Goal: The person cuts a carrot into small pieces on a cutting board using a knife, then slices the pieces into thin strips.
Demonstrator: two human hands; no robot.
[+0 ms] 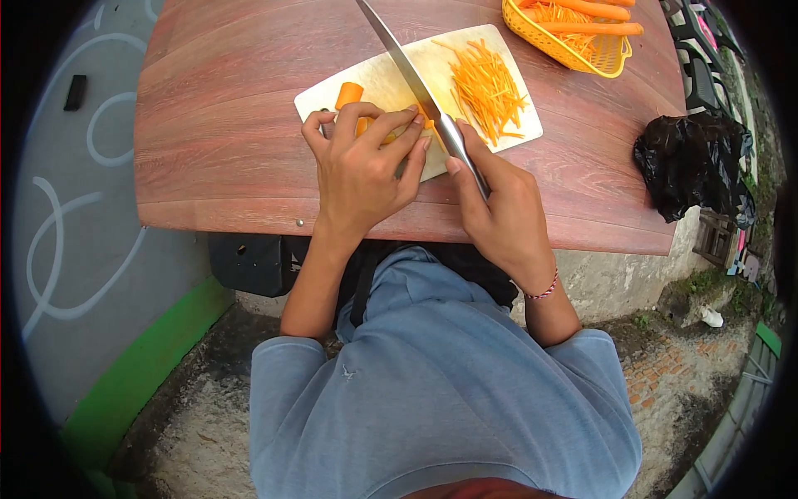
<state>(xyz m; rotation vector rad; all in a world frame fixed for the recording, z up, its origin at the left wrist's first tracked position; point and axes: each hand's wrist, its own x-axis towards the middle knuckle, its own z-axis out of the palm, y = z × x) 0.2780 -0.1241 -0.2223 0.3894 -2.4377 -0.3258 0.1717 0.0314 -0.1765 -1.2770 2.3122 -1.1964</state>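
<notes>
A white cutting board (424, 50) lies at a slant near the table's front edge. My left hand (366, 162) is bent over it, its fingertips pressing on a carrot that they partly cover. One thick carrot piece (349, 95) shows beyond the knuckles. In my right hand (503, 195) is the metal handle of a kitchen knife (407, 68), whose long blade points away to the upper left. The blade is beside my left fingertips, close to the carrot. Thin carrot strips (489, 90) form a pile on the board's right side.
A yellow plastic basket (555, 51) at the back right holds whole carrots and more shreds. A black plastic bag (690, 162) hangs over the right edge of the reddish wooden table (216, 125). At left is a grey wall (75, 249), and a dark bag (249, 264) is under the table.
</notes>
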